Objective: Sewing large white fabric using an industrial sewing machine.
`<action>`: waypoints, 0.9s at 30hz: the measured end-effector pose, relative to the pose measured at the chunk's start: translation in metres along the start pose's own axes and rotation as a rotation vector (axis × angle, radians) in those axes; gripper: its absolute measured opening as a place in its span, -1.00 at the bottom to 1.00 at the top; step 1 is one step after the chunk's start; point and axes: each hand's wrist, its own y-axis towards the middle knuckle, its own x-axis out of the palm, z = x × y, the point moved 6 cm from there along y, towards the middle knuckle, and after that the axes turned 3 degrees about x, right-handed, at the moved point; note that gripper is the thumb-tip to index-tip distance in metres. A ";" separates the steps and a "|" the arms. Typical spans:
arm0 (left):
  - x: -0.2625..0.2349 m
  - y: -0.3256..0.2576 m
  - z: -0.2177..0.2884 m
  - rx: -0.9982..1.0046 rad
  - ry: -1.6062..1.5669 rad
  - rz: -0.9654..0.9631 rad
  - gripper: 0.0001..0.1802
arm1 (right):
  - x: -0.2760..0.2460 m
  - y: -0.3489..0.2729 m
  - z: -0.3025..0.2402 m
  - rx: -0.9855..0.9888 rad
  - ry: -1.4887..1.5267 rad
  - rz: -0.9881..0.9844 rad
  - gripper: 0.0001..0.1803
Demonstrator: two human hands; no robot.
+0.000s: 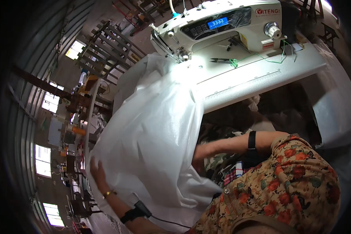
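A large white woven plastic sheet (144, 132) hangs over the near left edge of the sewing machine table and drapes down in folds toward my lap. Its far end lies under the head of a white sewing machine (226, 27), by the lit needle area. My left hand (98, 175) rests on the sheet's left side, fingers stretched out against it. Close to the sheet's right edge is my right hand (199, 158); it is blurred, and its fingers are hidden behind the fold.
Black thread snips (221, 60) and green thread (234, 63) lie on the machine bed (261, 78). More pale sheeting (331, 101) hangs at the table's right end. A slatted wooden rack (109, 50) stands beyond the table at the left. A black cable (169, 221) runs from my left wristband.
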 end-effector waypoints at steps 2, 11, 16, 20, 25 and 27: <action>0.037 0.019 0.078 0.115 -0.149 -0.067 -0.64 | -0.054 0.014 0.030 -0.078 0.419 0.357 -0.56; 0.148 0.018 0.258 0.237 -0.215 -0.143 -0.58 | -0.089 0.042 0.082 -0.113 0.587 0.666 -0.54; 0.183 0.026 0.246 0.122 -0.262 -0.168 -0.52 | -0.070 -0.035 0.081 0.035 0.602 0.609 -0.49; 0.178 0.027 0.248 0.142 -0.285 -0.128 -0.51 | -0.035 -0.066 0.086 -0.169 0.764 0.459 -0.31; 0.178 0.027 0.251 0.128 -0.271 -0.154 -0.49 | -0.037 -0.075 0.110 -0.211 0.724 0.277 -0.31; 0.178 0.024 0.252 0.146 -0.259 -0.144 -0.50 | -0.031 -0.090 0.097 -0.141 0.462 0.351 -0.36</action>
